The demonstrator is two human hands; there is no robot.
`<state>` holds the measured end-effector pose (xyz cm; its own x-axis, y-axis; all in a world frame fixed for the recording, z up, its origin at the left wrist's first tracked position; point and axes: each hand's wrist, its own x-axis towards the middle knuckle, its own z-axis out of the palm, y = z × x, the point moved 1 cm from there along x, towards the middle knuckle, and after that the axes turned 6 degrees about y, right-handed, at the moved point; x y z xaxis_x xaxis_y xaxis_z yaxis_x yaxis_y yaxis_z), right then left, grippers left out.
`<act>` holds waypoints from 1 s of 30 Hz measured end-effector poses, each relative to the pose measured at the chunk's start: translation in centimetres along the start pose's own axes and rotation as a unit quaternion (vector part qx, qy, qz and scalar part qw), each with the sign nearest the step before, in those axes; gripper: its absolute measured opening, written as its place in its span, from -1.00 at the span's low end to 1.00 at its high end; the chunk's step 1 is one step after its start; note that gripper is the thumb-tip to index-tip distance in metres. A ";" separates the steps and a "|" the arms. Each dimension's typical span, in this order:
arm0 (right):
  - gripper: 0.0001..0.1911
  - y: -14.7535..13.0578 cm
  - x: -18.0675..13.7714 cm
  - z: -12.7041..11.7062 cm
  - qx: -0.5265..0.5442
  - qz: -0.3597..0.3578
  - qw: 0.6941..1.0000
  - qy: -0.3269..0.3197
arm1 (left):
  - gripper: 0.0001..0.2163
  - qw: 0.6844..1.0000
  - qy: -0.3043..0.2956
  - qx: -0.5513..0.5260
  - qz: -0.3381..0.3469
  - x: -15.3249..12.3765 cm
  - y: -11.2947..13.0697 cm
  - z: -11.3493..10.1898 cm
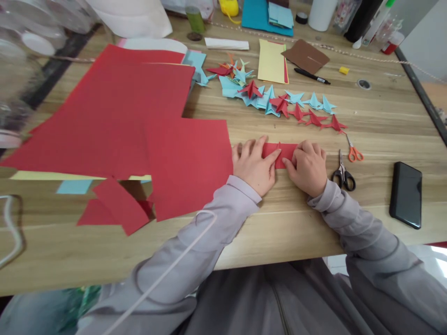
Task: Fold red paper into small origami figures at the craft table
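Observation:
A small strip of red paper (287, 150) lies flat on the table between my two hands, with a raised crease near its middle. My left hand (254, 163) presses on its left end, fingers stretched out and the index finger by the crease. The fingers of my right hand (309, 166) are curled, with the thumb and index finger pinching the strip's right end. Just left of my left hand is a large red sheet (192, 167). Black-handled scissors (343, 174) lie beside my right hand, and orange-handled scissors (354, 151) lie a little farther back.
Several folded red and blue paper pieces (279, 103) lie in rows behind my hands. A stack of large red sheets (115, 111) covers the left side, with cut red pieces (122, 207) in front. A phone (406, 195) lies at right; a pen (312, 76) lies farther back.

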<state>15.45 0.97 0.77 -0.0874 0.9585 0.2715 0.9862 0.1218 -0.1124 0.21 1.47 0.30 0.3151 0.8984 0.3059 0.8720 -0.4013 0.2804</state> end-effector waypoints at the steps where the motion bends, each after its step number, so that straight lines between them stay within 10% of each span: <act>1: -0.73 0.0 0.0 0.0 -0.001 0.001 1.000 -0.001 | -0.62 1.000 -0.004 0.004 0.004 -0.1 0.0 0.1; 7: -0.72 -0.1 -0.3 0.2 -0.008 -0.008 1.000 0.020 | -0.60 0.999 -0.023 0.020 0.016 0.0 0.0 0.0; 15: -0.70 -0.5 -2.1 -0.3 0.013 -0.194 0.981 0.022 | -0.60 0.999 -0.035 0.017 0.018 0.0 -0.4 0.2; 30: -0.59 -0.4 -2.5 -0.8 -0.005 -0.209 0.977 -0.039 | -0.56 0.996 -0.041 0.056 0.050 0.6 -1.4 0.8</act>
<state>15.40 -1.70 0.85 -0.4935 0.8419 0.2184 0.8631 0.5051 0.0031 -0.53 2.67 -0.60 0.4275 0.8685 0.2511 0.8696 -0.4709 0.1484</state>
